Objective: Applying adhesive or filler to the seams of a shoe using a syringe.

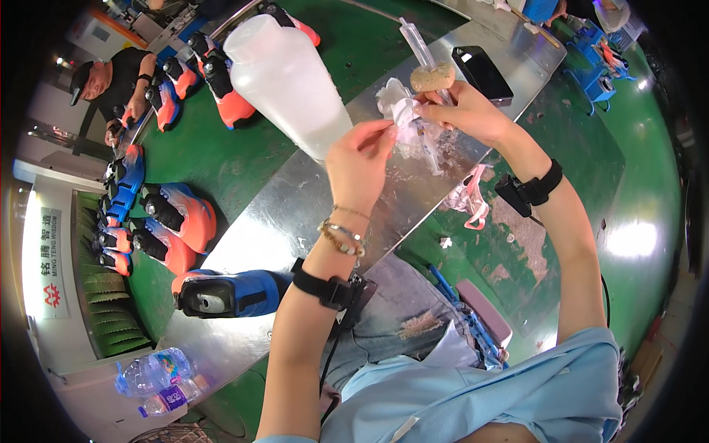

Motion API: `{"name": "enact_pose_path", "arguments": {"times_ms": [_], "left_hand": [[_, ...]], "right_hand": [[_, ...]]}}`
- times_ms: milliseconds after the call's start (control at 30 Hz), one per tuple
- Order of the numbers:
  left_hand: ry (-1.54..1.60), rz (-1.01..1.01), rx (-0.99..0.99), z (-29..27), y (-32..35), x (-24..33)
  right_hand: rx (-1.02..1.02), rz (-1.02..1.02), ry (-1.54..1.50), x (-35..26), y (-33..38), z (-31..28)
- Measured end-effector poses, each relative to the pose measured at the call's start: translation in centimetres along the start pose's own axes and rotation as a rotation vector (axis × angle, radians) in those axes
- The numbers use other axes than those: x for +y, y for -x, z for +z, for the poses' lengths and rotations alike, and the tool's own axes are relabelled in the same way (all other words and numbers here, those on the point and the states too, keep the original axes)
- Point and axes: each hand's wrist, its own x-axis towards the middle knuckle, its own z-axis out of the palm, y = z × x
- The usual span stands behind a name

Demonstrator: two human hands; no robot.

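Note:
My left hand [358, 162] is closed, its thumb and fingertips pinching the edge of a crumpled white cloth or tissue [405, 114]. On the other side of it, my right hand [469, 114] has its fingers closed on the same white piece. A clear syringe-like tube [418, 44] sticks up past the right fingers, with a tan, sponge-like round piece [433, 77] around it. Whether the right hand also grips this tube I cannot tell. Below the fingers, a second clear tube with a narrow tip [430, 153] lies over the metal strip.
A large white plastic bottle [284, 81] stands left of my hands. A black phone-like case [483, 75] lies at right. Blue-and-orange shoes [177, 218] line the green table, one shoe [229, 294] nearer me. Water bottles [155, 373] are lower left. A co-worker [122, 88] handles shoes.

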Motion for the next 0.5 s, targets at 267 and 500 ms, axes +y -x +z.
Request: {"name": "enact_pose_path", "arguments": {"times_ms": [267,500], "left_hand": [[0.091,0.039,0.241,-2.2,2.3,-0.5],[0.386,-0.047,0.038,-3.5,2.9,1.4]], "right_hand": [[0.240,0.055,0.365,0.8,7.7,2.4],[-0.019,0.132,0.472,-0.7,11.5,6.9]]}}
